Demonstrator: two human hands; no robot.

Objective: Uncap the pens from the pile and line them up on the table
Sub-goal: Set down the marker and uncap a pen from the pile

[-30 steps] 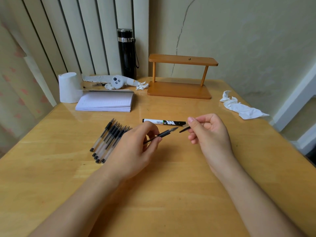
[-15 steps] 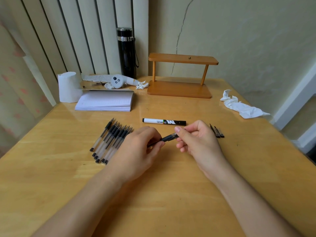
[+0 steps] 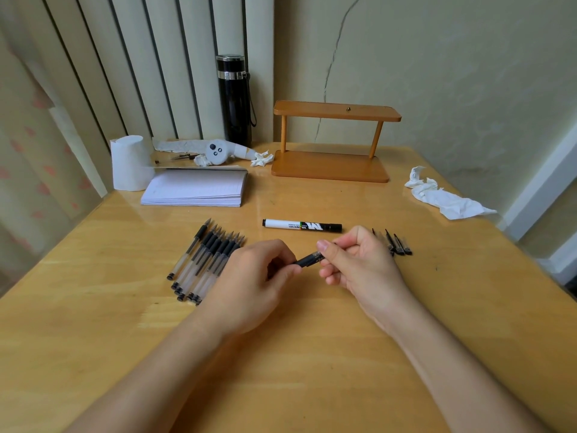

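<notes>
Both the left hand (image 3: 249,276) and right hand (image 3: 359,264) grip one black pen (image 3: 307,260) over the table (image 3: 312,354) on my feed: left curled round the barrel, right pinching the far end, seemingly its cap. Just left lie uncapped pens (image 3: 206,260) side by side; right, loose caps (image 3: 398,245); beyond, a marker (image 3: 299,225).

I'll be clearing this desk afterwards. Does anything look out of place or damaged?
A crumpled tissue lies loose near the right edge of the table, and a smaller wad sits left of the wooden stand. A long crack runs down the wall behind the stand. A thick marker lies apart from the thin pens.
</notes>
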